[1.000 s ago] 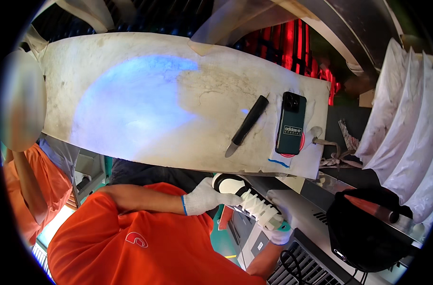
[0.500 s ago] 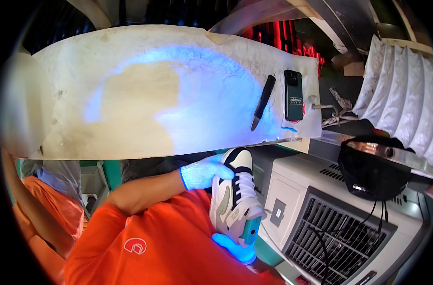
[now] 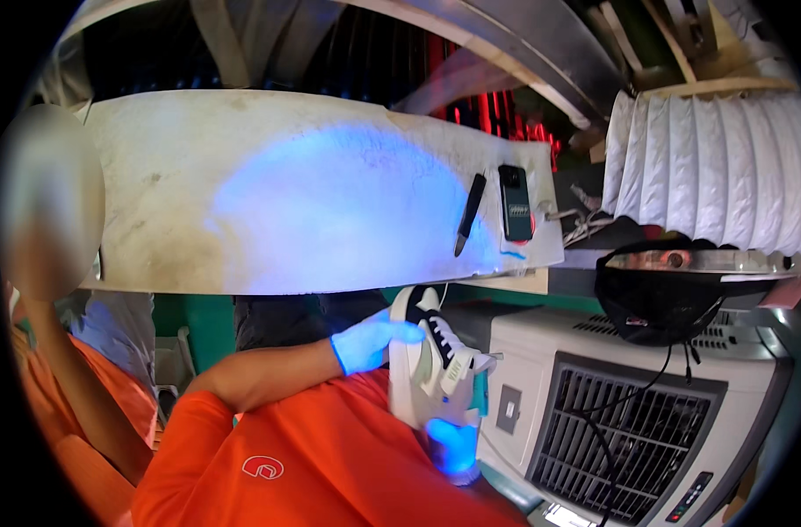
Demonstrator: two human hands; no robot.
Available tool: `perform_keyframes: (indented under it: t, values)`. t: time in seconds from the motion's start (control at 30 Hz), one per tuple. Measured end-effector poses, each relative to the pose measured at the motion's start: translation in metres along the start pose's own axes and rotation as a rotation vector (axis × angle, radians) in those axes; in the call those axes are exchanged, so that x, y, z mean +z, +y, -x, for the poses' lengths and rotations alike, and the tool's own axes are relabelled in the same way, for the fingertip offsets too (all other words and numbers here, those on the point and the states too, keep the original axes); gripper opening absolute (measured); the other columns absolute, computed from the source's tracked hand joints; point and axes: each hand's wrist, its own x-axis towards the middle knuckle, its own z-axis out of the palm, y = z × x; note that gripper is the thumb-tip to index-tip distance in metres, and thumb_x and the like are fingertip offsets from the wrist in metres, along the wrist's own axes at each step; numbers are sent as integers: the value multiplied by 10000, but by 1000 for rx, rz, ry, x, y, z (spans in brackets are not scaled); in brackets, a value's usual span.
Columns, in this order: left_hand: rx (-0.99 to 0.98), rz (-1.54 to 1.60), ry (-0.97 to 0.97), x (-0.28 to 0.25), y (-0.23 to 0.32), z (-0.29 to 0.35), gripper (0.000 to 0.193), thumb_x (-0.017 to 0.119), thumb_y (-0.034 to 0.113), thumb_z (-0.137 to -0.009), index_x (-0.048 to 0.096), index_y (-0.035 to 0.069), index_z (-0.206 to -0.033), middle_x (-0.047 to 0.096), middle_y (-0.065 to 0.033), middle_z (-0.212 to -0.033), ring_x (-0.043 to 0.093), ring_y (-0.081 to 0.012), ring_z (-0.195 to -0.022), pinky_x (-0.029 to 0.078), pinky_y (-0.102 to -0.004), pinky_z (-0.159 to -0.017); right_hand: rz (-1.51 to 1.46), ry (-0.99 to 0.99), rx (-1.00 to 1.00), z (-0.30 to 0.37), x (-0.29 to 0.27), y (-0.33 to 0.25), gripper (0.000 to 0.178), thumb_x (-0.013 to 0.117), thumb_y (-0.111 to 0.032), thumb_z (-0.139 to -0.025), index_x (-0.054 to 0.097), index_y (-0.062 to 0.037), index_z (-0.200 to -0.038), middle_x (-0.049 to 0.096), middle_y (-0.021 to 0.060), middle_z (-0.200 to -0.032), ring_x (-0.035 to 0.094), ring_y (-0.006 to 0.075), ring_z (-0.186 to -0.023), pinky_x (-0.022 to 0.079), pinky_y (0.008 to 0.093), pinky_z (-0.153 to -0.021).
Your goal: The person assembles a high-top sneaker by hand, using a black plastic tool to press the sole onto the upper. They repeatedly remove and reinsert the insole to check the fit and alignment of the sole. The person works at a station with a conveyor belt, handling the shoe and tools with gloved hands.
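A white, grey and black sneaker (image 3: 429, 370) with white laces and a turquoise heel is held near my body, below the table's near edge. My left hand (image 3: 365, 342), in a white knit glove glowing blue under the light, grips its toe end, with the thumb across the upper. My right hand (image 3: 453, 446), gloved the same way, is closed at the heel end; some of its fingers are hidden. The shoe's pale sole edge faces left. On the table lie a black-handled knife (image 3: 470, 213) and a dark green phone (image 3: 515, 204).
The pale worktable (image 3: 163, 255) carries a patch of blue light. To the right stand a grey-white air cooler (image 3: 528, 360), a black bag (image 3: 655, 303) and a ribbed white duct (image 3: 708, 162). At the left edge, a co-worker's arm (image 3: 80, 386) reaches toward the table.
The sneaker has turned, showing more of its sole side. My right hand has shifted round the heel. The shadow on the table has gone, and the whole view has shifted.
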Motion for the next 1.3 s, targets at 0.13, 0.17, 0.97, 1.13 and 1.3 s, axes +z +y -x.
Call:
perform_keyframes:
  t: [0.13,0.17,0.97,1.13,1.3]
  values:
    - [48,-27,-22,-4,-12,33,785,857,53,-898,528,79,-1610,670,-98,-1527,646,-279,-1423,485,-471,-1257,138,-96,-130,-4,-66,2,702,643,-180,-1059,413,-19,-1702,600,136,-1583,600,303,-1423,488,476,-1207]
    - [68,-44,-14,0,-12,47,819,868,74,-894,505,87,-1629,653,-94,-1550,633,-271,-1439,484,-460,-1255,78,-91,-100,-14,-64,-3,680,589,-230,-1102,385,-37,-1722,563,142,-1634,571,325,-1476,475,497,-1237]
    - [405,-2066,1036,120,143,140,1091,980,549,-719,602,27,-1598,688,-228,-1512,673,-391,-1388,506,-446,-1200,-268,-731,-491,-296,147,-99,589,712,-214,-1070,545,46,-1572,663,135,-1476,634,230,-1338,503,408,-1183]
    - [352,-2306,1137,144,133,97,1156,900,697,-746,559,-20,-1587,698,-301,-1431,698,-467,-1306,573,-527,-1089,-121,-751,-643,-299,141,-102,822,854,-189,-948,444,30,-1626,615,159,-1533,594,269,-1420,472,429,-1231]
    - [432,-2268,1254,132,125,81,1120,903,753,-733,610,31,-1537,747,-261,-1342,736,-448,-1238,591,-525,-1056,42,-795,-707,-293,132,-102,1342,1069,-141,-652,268,6,-1718,534,189,-1597,537,335,-1502,451,485,-1281]
